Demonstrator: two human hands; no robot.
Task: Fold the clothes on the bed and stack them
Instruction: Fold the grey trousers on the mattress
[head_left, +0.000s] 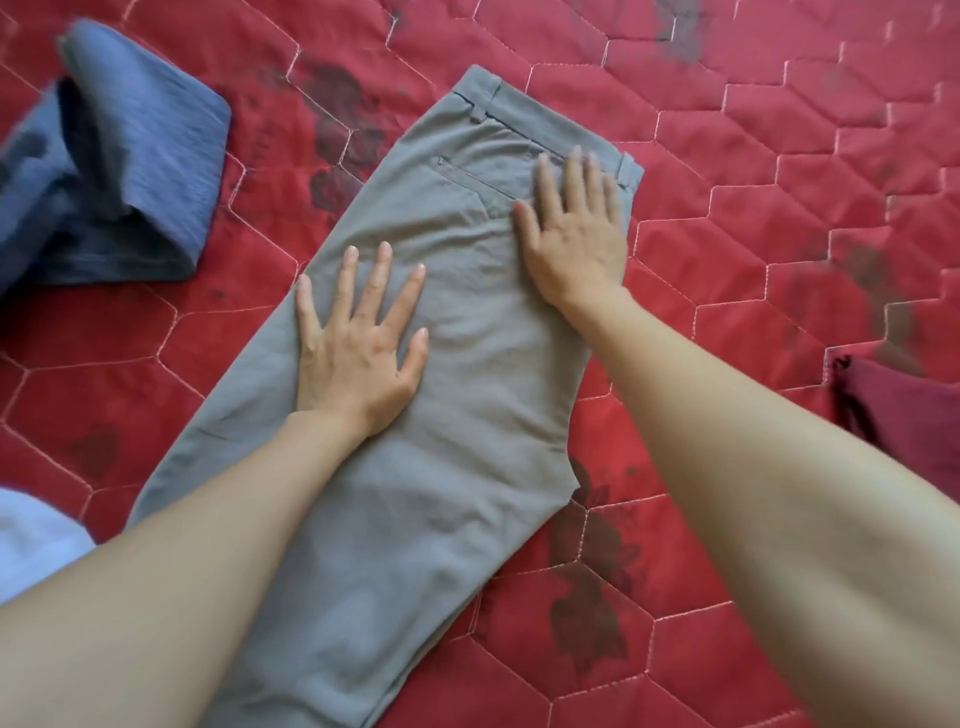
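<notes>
One pair of grey trousers (457, 364) lies at the centre. Two hands rest flat upon it: one left hand (358, 338) and one right hand (576, 228). One blue garment (114, 171) lies at ten o'clock, one maroon garment (904, 415) at three o'clock, one white cloth (31, 540) at eight o'clock. One red quilt (779, 208) lies beneath all.

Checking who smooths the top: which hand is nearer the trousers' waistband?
Right. The right hand lies flat with fingertips at the waistband; the left hand presses lower on the trousers.
</notes>
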